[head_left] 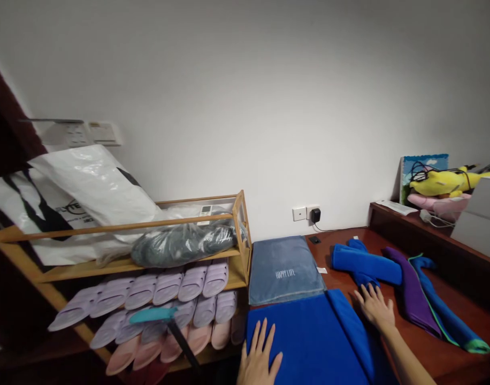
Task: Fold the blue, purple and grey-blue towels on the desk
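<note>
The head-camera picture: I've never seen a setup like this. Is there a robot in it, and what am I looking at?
No machine here: these are a person's own bare hands. The single picture comes from a camera worn on the head, looking forward and down.

The left hand rests palm down on the spread blue cloth. The right hand is at the near end of the bundled blue cloth; whether it touches is hard to tell. Both hands are open, and neither seems to be gripping anything.

Also on the red-brown table are a flat grey-blue square with white lettering and, on the right, a purple cloth. Left of the table stands a wooden rack with slippers.
</note>
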Tool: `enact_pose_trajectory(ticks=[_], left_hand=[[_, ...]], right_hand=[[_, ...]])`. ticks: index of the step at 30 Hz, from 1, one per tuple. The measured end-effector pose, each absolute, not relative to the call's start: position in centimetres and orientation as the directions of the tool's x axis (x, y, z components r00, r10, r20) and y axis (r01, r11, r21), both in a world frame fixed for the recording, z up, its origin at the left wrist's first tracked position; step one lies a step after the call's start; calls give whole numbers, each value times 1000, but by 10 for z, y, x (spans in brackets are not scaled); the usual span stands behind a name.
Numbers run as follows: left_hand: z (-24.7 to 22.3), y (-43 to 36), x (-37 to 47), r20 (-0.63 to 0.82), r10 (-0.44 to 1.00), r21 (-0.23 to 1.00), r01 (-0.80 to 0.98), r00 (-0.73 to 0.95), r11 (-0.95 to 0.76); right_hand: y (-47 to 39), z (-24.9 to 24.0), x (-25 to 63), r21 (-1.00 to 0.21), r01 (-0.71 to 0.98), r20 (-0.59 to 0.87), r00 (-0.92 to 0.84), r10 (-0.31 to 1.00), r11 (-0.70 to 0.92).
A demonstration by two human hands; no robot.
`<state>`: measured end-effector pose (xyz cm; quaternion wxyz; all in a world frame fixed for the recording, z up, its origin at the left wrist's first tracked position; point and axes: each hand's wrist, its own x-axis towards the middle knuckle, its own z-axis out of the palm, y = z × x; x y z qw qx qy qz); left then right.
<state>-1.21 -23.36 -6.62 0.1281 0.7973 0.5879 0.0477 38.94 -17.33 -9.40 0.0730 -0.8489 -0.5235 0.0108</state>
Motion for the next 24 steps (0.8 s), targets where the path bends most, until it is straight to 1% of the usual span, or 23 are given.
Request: enact_pose_trajectory(ticks=[1,2,3,4,5,6,7,8,9,11,13,16,18,19,21,22,24], left_hand=[[-65,-233,-13,-74,949,265,923,307,-278],[-64,-232,-13,-74,948,269,921,309,-280],[-64,-231,-13,-76,947,272,920,312,-281],[-64,-231,-13,-78,947,272,920,312,-280],[-65,-231,-13,-77,948,271,921,310,-279],[-66,-231,-13,-72,949,270,922,308,-279],[-67,-232,-13,-63,950,271,922,305,-278],[-68,-232,-13,-51,951,273,921,304,-279],[-68,-233,-13,-40,951,277,918,307,-285],[-66,-235,-13,-29,947,288,910,320,-299],[-63,-237,-13,-36,942,293,905,333,-308],[-60,-240,-14,-41,937,286,903,347,-322],[-60,-240,-15,-38,933,284,899,358,-334],[-60,-240,-16,-37,931,285,897,364,-339],[-60,-240,-17,-35,927,289,891,374,-349],[-61,-239,-18,-32,924,290,888,381,-356],[-60,-238,-19,-30,918,284,884,396,-372]], right_hand=[[-174,-89,384,-149,868,80,488,869,-474],[-178,-84,374,-162,871,128,484,865,-463],[-183,-80,360,-174,901,189,426,885,-397],[-192,-77,344,-178,946,251,310,917,-271],[-202,-76,327,-192,978,276,138,951,-86],[-214,-76,313,-210,972,269,-49,962,108],[-225,-79,301,-222,944,247,-189,950,246],[-236,-82,295,-232,919,223,-270,937,320],[-245,-86,295,-230,914,201,-291,935,334],[-257,-93,314,-183,955,180,-200,963,232],[-262,-96,352,-91,991,172,-79,982,96],[-266,-88,418,73,996,126,32,991,-42],[-269,-77,449,149,980,97,115,989,-129],[-270,-71,457,168,970,101,162,982,-177],[-274,-60,454,155,960,139,213,967,-234],[-276,-57,445,118,968,159,201,967,-220],[-279,-58,414,-8,995,169,96,981,-96]])
